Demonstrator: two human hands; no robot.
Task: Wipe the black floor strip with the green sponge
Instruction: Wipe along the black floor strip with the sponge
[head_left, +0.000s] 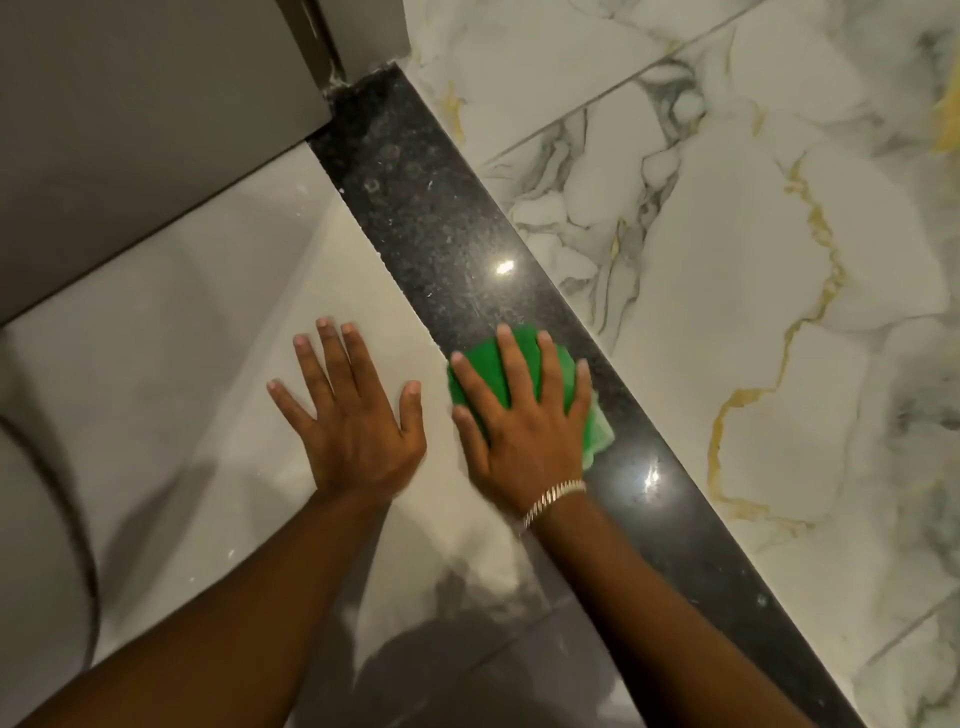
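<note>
Black floor strip (436, 228): sponge (540, 395) under right hand (519, 431).

Glossy speckled black stone strip (431, 218), polished veined marble tiles (727, 260)

Sponge (545, 384) on strip (441, 234), under right hand (519, 421).

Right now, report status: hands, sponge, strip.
Right hand flat on green sponge, pressing it on black strip. Left hand empty, braced on pale tile. Strip ahead unobstructed.
</note>
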